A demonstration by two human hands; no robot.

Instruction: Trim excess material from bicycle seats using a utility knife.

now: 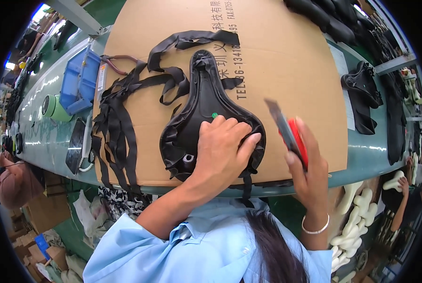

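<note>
A cardboard sheet (pixel 305 70) lies under the black saddle (pixel 207 100), probably shielding the table (pixel 369 144). The saddle rests underside up, nose away from the person, likely exposing its gathered edge. Black strips (pixel 114 104) trail mostly to its left, seemingly set aside. The left hand (pixel 222 146) presses its broad end, presumably steadying it; whether those fingers pinch anything, I cannot tell. To its right, the right hand (pixel 310 172) clasps a red utility knife (pixel 291 136).

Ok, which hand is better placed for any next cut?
Likely the right hand: it holds the red-handled knife, blade out, beside the black saddle, on which the left hand rests.
</note>
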